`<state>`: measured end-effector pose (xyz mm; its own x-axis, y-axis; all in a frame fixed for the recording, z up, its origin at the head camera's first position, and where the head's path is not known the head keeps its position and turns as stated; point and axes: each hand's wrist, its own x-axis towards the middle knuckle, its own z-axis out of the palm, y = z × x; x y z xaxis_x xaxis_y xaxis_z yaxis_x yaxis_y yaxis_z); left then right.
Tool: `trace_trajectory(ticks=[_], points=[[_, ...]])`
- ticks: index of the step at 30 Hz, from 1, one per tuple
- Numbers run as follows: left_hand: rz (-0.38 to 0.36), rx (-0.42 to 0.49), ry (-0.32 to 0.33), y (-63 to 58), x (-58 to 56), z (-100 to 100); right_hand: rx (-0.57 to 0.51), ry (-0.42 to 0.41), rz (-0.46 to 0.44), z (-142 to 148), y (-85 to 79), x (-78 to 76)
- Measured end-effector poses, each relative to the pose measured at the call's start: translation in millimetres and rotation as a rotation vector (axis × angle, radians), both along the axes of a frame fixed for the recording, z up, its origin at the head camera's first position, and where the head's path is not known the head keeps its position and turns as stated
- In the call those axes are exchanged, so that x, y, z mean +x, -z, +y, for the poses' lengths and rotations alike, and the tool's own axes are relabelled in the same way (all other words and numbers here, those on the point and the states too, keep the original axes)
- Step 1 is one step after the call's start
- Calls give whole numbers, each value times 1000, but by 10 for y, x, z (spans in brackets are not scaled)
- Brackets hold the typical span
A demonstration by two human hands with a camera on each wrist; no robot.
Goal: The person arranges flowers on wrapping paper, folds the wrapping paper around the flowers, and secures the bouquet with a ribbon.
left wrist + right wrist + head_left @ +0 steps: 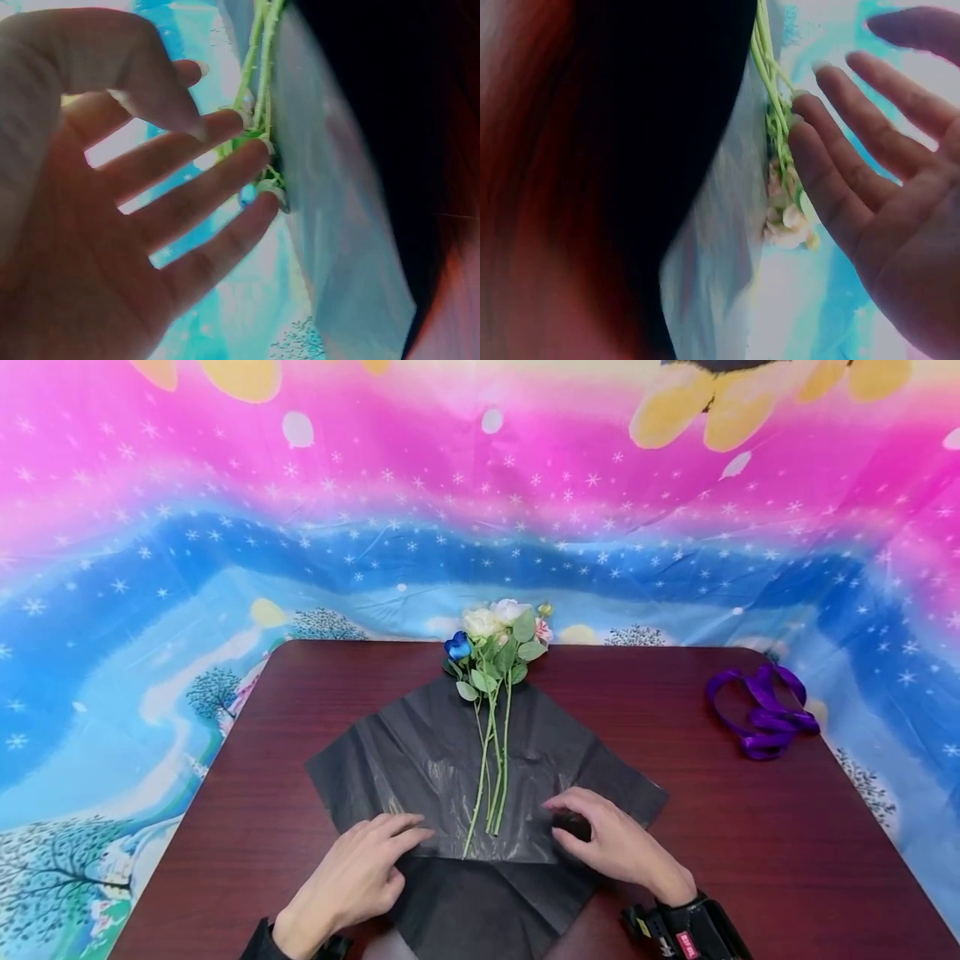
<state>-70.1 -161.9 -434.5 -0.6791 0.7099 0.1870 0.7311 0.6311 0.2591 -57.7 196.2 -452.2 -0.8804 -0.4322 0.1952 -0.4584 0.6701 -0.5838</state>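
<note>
A small bunch of flowers point(504, 647), white blooms with a blue one and a pink one, lies on black wrapping paper point(405, 760). Its long green stems point(480, 785) point toward the person. The paper's near part shows a crosswise fold line just below the stem ends. To the left of the stems, my left hand point(360, 870) hovers over the paper with fingers extended, nothing in its grasp. My right hand point(618, 843) mirrors it on the other side, thumb and fingers apart and relaxed. Both wrist views show spread fingers point(217, 180) and an empty palm point(922, 232).
A loosely coiled purple ribbon point(772, 714) lies at the right back of the dark red wooden table point(300, 693). Behind and beside the table hangs a pink and blue patterned cloth point(420, 485). The blooms reach the table's far edge.
</note>
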Motion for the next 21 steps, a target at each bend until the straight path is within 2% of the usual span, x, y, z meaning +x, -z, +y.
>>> trace_trajectory(ticks=[4, 9, 13, 18, 21], points=[[-26, -32, 30, -33, 41, -44, 68, -52, -22, 52, -46, 61], [-69, -86, 52, -46, 101, -84, 117, -141, -158, 66, -96, 145], [-44, -99, 66, -15, 136, -113, 155, -198, -243, 53, -103, 212], [36, -66, 65, 47, 151, -116, 210, -202, -266, 25, -85, 270], [5, -59, 55, 43, 156, -105, 237, -196, -259, 10, -65, 302]])
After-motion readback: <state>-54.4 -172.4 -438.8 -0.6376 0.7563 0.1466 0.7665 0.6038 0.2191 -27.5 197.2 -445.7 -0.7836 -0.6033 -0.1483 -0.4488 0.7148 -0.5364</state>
